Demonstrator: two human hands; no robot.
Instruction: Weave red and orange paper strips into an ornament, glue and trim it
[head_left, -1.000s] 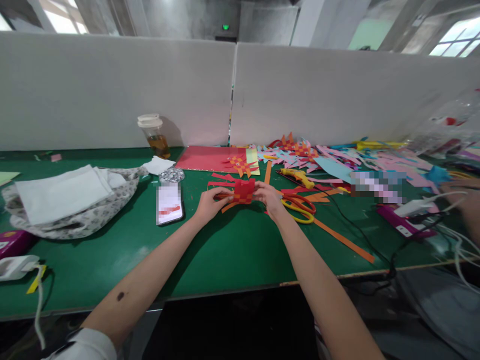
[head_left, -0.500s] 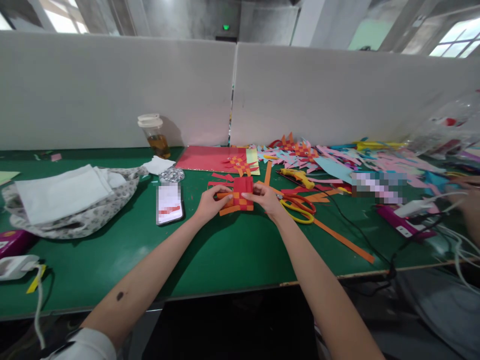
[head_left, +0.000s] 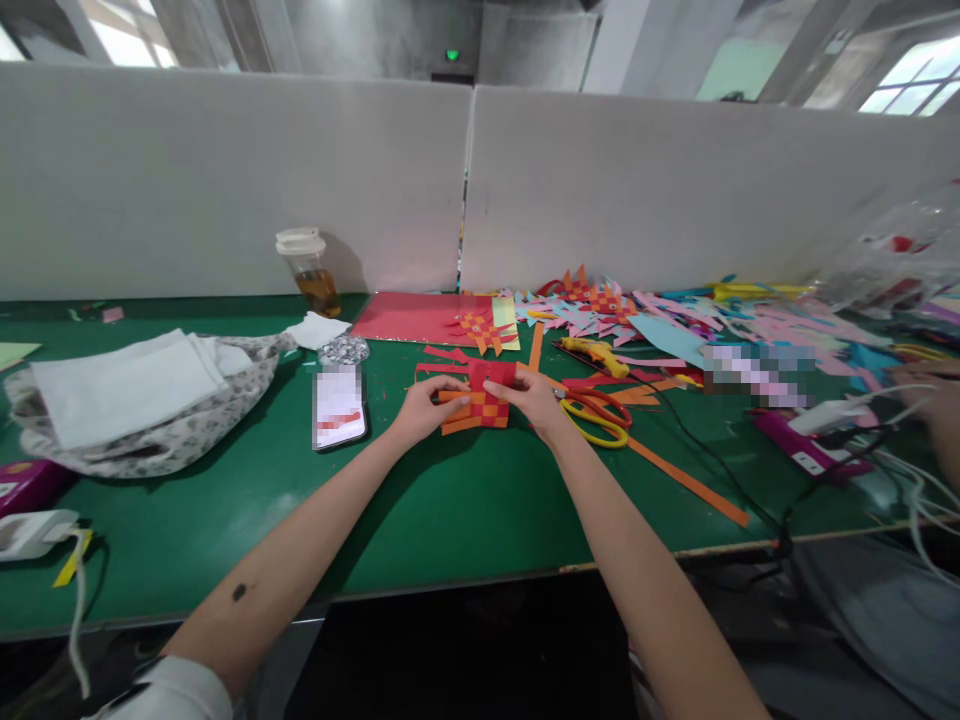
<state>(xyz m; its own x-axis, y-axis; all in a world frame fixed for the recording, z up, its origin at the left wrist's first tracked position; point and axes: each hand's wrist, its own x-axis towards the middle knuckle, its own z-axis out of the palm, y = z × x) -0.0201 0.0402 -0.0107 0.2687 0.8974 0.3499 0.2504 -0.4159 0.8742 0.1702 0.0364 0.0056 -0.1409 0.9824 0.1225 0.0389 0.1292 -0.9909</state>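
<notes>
Woven red/orange paper (head_left: 492, 412) is btwn L hand (head_left: 425, 408) & R hand (head_left: 534, 402), both pinching it at opp. sides.

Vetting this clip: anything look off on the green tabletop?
No spill or damage visible. Just untidy: jumbled pink and blue paper scraps at back right, and one long orange paper strip slanting away from them toward the front.

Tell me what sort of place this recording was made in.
Probably a craft workroom: a woven red-and-orange paper piece is held over a green table, with scissors nearby and cut paper strips heaped near a white partition.
</notes>
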